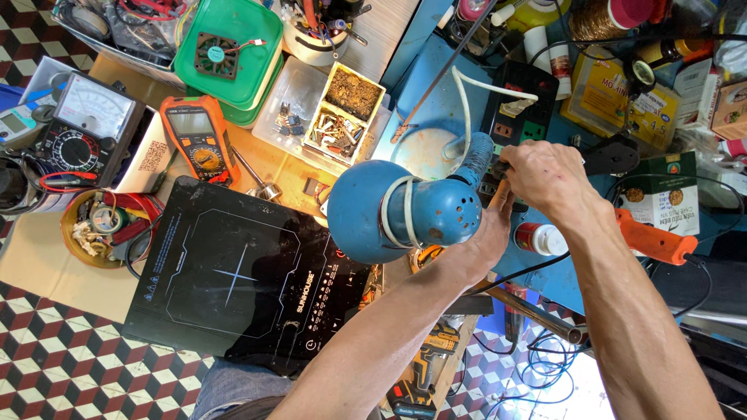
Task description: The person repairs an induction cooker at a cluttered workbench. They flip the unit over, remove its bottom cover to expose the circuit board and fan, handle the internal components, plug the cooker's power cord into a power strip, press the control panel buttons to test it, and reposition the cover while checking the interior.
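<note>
Far left sit two meters (198, 136); near them the black cooktop (233, 272) lies flat, casing closed, nothing opened. Right of it the blue lamp (397, 210) hangs over the bench. The left hand (486, 233) lies flat against its shade, fingers together. The right hand (545, 179) is pinched on the lamp's neck near a power strip (521, 117). Judging by this, only the light is being set.
</note>
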The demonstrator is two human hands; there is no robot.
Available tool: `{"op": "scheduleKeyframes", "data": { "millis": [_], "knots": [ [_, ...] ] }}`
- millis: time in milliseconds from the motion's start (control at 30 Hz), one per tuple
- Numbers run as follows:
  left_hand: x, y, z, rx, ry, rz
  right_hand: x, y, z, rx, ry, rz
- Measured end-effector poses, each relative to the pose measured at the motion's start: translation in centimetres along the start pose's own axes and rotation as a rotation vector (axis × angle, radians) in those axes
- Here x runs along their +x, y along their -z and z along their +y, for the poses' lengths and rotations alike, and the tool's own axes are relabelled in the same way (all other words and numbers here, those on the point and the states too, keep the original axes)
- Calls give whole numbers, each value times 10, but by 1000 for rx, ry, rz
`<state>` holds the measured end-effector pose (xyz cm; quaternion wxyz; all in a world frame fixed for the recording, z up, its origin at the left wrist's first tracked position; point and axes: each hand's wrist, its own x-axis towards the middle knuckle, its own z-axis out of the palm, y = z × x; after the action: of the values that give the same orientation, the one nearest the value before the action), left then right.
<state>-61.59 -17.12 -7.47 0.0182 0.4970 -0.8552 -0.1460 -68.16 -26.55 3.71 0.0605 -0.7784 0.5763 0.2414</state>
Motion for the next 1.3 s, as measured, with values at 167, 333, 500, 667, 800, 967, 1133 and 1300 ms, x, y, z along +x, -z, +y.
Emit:
{"op": "scheduleKeyframes", "data": {
  "millis": [167, 333, 500, 667, 800, 967, 1133, 1300],
  "knots": [
    [0, 5, -1, 12, -33, -105, 2, 2, -3, -7, 8, 11],
    [4, -10, 4, -190, 87, 4, 1, 4, -3, 4, -5, -5],
    [5, -15, 6, -142, 111, 0, -1, 2, -2, 18, 4, 16],
    [-4, -9, 5, -150, 99, 69, -1, -2, -2, 12, 47, 66],
    [-6, -4, 3, -110, 79, 54, -1, -4, -1, 17, 34, 52],
    [-8, 6, -1, -51, 38, 26, 0, -3, -2, 7, 56, 46],
    [-14, 16, -4, -165, 36, -36, 0, -4, -3, -3, 53, 37],
    [-9, 12, -2, -218, 83, -14, -1, -8, -4, -6, 50, 50]
  ]
}}
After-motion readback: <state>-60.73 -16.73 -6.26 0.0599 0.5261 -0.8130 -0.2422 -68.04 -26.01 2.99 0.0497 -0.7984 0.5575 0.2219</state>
